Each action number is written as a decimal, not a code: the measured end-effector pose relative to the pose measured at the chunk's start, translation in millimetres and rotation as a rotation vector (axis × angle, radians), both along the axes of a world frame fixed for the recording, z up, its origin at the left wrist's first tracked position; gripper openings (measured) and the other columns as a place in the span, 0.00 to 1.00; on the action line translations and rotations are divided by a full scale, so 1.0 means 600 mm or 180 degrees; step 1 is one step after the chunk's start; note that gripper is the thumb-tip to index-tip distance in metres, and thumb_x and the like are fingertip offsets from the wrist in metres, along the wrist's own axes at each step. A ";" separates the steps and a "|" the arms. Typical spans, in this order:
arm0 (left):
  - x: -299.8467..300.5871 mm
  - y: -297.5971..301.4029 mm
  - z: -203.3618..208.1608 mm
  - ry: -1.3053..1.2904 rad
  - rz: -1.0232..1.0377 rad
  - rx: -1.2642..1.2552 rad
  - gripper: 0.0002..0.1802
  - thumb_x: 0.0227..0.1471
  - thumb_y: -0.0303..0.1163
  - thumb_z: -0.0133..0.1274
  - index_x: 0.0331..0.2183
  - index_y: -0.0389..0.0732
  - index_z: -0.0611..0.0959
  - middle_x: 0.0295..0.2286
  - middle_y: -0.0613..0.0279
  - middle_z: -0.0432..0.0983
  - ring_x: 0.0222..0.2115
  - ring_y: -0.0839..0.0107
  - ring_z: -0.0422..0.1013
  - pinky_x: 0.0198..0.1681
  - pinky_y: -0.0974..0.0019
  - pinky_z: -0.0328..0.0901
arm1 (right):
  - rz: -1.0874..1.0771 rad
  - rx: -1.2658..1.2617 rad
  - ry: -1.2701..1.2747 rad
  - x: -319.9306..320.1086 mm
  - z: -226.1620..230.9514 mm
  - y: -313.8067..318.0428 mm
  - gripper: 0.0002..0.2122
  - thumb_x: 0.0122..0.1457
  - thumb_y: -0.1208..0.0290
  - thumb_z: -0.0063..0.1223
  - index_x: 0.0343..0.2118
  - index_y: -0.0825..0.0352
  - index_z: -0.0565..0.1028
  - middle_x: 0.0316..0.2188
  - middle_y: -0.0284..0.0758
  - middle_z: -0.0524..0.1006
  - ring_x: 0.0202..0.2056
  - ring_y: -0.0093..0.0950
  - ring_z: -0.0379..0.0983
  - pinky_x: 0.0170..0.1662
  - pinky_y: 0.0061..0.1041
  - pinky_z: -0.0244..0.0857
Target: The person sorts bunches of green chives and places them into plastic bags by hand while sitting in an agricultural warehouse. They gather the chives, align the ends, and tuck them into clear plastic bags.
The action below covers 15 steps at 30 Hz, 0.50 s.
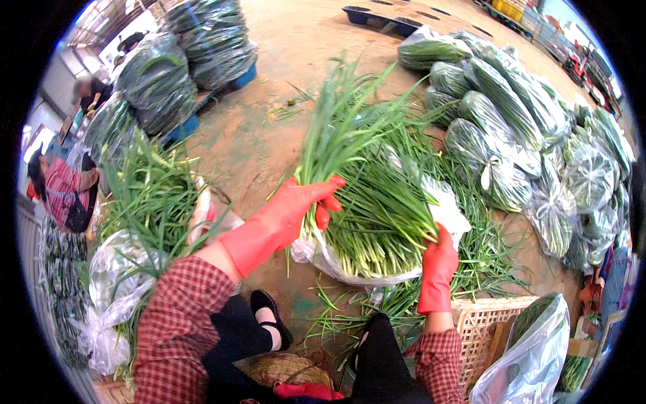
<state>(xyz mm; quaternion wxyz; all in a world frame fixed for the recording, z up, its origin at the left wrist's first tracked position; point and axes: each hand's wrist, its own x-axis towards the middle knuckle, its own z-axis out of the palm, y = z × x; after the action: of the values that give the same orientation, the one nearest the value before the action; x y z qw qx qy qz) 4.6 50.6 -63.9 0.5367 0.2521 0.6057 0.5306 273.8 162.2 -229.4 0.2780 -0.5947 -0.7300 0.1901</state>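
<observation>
Both my hands wear red rubber gloves. My left hand (296, 209) is closed round the lower stems of a bunch of garlic chives (343, 128); its long leaves fan up and away from me. In front of me lies a pile of garlic chives (370, 252) on a clear plastic bag (323, 262), pale stem ends toward me. At the pile's right side, my right hand (439, 266) pinches the gathered end of a second bunch of garlic chives (400, 195), which lies across the pile. Its fingertips are partly hidden by the glove.
Full plastic bags of greens (498, 128) are heaped at the right, with stacked bags (161, 81) at the far left. Loose greens (148, 195) lie at my left. A woven basket (488, 323) stands near my right knee. Two people (64, 185) are at the left.
</observation>
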 end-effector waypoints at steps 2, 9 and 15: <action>0.011 0.007 -0.038 -0.0511 0.0383 0.0205 0.19 0.51 0.36 0.50 0.43 0.36 0.75 0.21 0.66 0.70 0.15 0.77 0.62 0.22 0.71 0.59 | -0.0217 -0.0320 0.0677 -0.011 0.049 -0.023 0.16 0.54 0.72 0.45 0.47 0.58 0.70 0.28 0.36 0.78 0.29 0.33 0.76 0.32 0.30 0.67; 0.112 -0.069 -0.243 -0.2075 0.1384 -0.0056 0.18 0.51 0.37 0.51 0.45 0.44 0.75 0.27 0.65 0.71 0.18 0.76 0.64 0.23 0.71 0.62 | 0.0042 -0.3364 0.2208 0.040 0.017 -0.021 0.17 0.53 0.70 0.51 0.47 0.66 0.68 0.30 0.35 0.76 0.19 0.19 0.70 0.16 0.14 0.54; 0.148 -0.147 -0.291 -0.2293 0.1687 -0.0697 0.20 0.50 0.36 0.52 0.46 0.45 0.74 0.27 0.67 0.71 0.19 0.78 0.63 0.24 0.70 0.62 | -0.0155 -0.3575 0.2306 0.006 0.039 -0.021 0.29 0.51 0.65 0.58 0.54 0.68 0.60 0.27 0.35 0.76 0.14 0.20 0.68 0.16 0.14 0.53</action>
<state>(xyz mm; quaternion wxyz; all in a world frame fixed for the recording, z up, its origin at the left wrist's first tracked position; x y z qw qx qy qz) 93.4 -37.8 -238.6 0.5823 -0.1701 0.4766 0.6363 277.1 149.3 -206.0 0.1579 -0.5640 -0.3671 0.7227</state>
